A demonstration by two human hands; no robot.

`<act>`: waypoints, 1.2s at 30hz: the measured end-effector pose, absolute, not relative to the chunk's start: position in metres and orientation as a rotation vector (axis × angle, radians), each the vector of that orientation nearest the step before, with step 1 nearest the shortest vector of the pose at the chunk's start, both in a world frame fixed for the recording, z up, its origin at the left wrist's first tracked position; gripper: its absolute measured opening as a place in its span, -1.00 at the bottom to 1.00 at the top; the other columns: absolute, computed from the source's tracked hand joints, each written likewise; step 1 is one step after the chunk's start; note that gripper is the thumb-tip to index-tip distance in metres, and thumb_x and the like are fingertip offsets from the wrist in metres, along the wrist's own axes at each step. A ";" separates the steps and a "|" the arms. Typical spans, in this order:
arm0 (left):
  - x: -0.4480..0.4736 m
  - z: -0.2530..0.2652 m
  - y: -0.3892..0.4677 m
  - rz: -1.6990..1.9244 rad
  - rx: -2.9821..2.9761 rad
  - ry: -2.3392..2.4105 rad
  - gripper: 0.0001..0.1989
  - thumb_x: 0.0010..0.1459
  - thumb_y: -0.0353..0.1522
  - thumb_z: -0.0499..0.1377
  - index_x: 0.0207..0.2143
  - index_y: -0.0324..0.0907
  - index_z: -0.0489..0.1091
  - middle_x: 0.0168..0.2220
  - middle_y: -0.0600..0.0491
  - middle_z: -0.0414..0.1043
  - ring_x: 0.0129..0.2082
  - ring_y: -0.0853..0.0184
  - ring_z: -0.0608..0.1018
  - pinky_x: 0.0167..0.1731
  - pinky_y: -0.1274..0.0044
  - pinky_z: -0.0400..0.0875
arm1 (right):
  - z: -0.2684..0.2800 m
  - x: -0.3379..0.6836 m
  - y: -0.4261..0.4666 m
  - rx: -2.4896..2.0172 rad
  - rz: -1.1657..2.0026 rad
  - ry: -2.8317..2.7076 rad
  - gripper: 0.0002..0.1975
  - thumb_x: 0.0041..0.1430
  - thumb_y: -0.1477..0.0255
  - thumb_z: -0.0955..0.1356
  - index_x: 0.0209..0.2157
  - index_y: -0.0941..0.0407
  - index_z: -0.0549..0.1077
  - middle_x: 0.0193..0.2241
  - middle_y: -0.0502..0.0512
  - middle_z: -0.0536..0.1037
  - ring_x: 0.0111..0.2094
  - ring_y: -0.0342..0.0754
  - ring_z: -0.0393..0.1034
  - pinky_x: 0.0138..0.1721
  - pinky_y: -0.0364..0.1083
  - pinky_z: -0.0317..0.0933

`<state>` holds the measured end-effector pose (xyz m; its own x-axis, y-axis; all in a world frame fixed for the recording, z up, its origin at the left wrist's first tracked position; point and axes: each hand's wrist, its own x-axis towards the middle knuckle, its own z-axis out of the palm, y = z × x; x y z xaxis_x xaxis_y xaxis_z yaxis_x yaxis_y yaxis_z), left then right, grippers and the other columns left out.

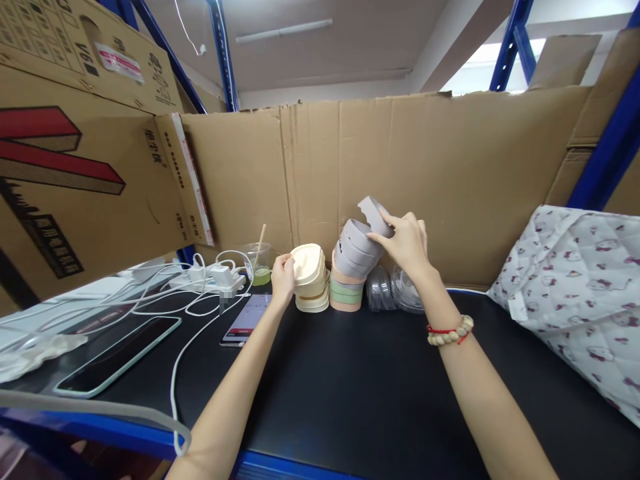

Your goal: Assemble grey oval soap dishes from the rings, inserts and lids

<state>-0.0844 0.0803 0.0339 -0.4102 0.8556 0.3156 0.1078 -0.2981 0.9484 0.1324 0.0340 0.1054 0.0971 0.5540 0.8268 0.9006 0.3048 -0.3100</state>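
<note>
My right hand (407,243), with a bead bracelet on its wrist, pinches a grey curved band-like piece (373,212) between thumb and fingers. This piece is tilted, above a leaning stack of grey round pieces (357,250). Below them in the same pile are green pieces (346,292) and pinkish ones. To the left, my left hand (283,277) is closed at the edge of the top cream rounded piece (309,263), which tilts on a stack of cream pieces (313,300). The exact kind of these pieces cannot be made out.
Clear plastic containers (383,290) lie right of the piles. A phone (246,321), a cup with green liquid (261,273), a power strip (213,279) with white cables and another phone (120,357) are left. Cardboard (425,160) walls the back; patterned fabric (580,287) is right.
</note>
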 end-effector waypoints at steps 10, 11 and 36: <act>-0.086 0.030 0.084 1.685 1.334 1.435 -0.78 -0.04 -0.41 0.06 -0.30 -0.23 0.40 -0.14 -0.08 0.45 -0.07 0.24 0.44 0.00 0.47 0.24 | 0.098 0.133 0.042 -1.271 -0.058 -1.720 -0.44 0.00 0.33 0.34 0.09 0.08 0.33 0.01 0.12 0.40 0.06 0.06 0.28 0.11 0.10 0.11; -0.086 0.030 0.085 1.686 1.341 1.430 -0.77 -0.03 -0.40 0.06 -0.29 -0.23 0.41 -0.13 -0.09 0.45 -0.06 0.24 0.44 0.00 0.47 0.23 | 0.098 0.133 0.041 -1.254 -0.070 -1.737 -0.45 0.01 0.33 0.33 0.09 0.08 0.33 0.02 0.10 0.39 0.07 0.05 0.27 0.13 0.10 0.10; -0.085 0.033 0.074 1.621 1.449 1.622 -0.75 0.06 -0.40 0.05 -0.24 -0.20 0.46 -0.13 -0.10 0.37 -0.09 0.19 0.42 -0.04 0.42 0.24 | 0.091 0.135 0.037 -1.141 0.020 -1.645 -0.61 -0.14 0.35 0.40 -0.20 0.17 0.53 -0.18 0.16 0.52 -0.15 0.06 0.42 0.00 0.09 0.24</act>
